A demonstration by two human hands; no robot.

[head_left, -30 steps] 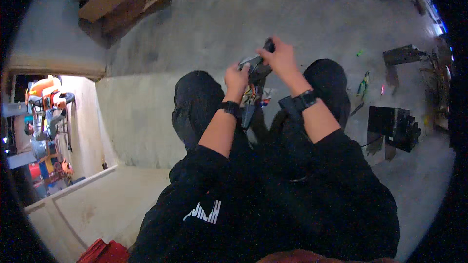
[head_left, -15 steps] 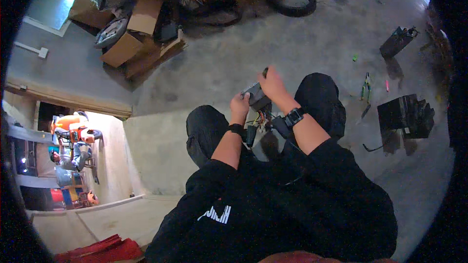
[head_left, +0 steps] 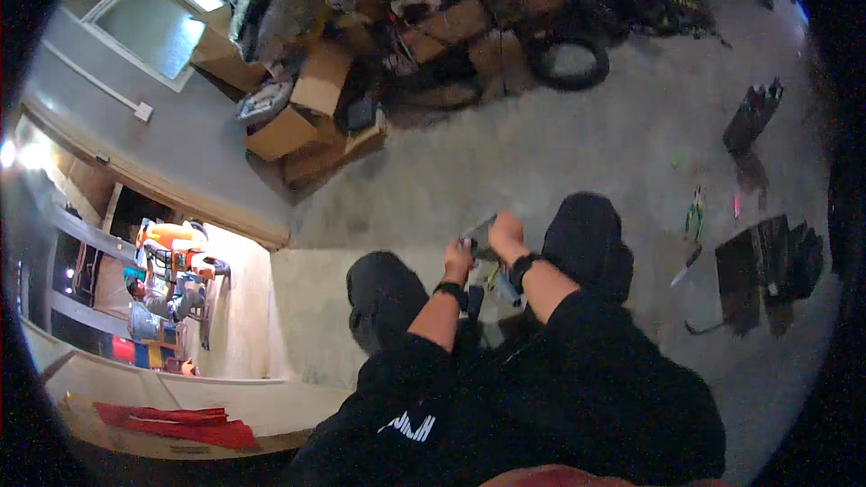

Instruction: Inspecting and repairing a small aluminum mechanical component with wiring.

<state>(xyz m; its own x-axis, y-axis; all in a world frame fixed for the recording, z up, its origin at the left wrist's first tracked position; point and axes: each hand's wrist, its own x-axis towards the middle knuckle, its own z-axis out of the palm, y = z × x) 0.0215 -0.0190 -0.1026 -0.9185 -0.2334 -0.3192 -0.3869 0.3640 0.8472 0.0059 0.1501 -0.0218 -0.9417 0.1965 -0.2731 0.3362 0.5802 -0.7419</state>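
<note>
Between my knees I hold a small grey finned box [head_left: 485,253], partly covered by my fingers and blurred. My left hand [head_left: 458,260] is closed on its left side, the thumb on top. My right hand [head_left: 506,236] is closed at its right end; whether it also grips something small is hidden. Coloured wires with connectors [head_left: 502,286] hang below the box toward my lap.
On the floor to the right lie green-handled pliers [head_left: 695,214], a knife-like tool [head_left: 687,265], a pink stick [head_left: 736,206] and black box-shaped parts [head_left: 771,261]. Cardboard boxes [head_left: 320,81] and a tyre [head_left: 570,65] are piled ahead. Another person [head_left: 162,298] sits beyond the left doorway.
My view has tilted up, so the scene sits lower. The box has turned and shows less of its finned face; my right hand has come down closer to it.
</note>
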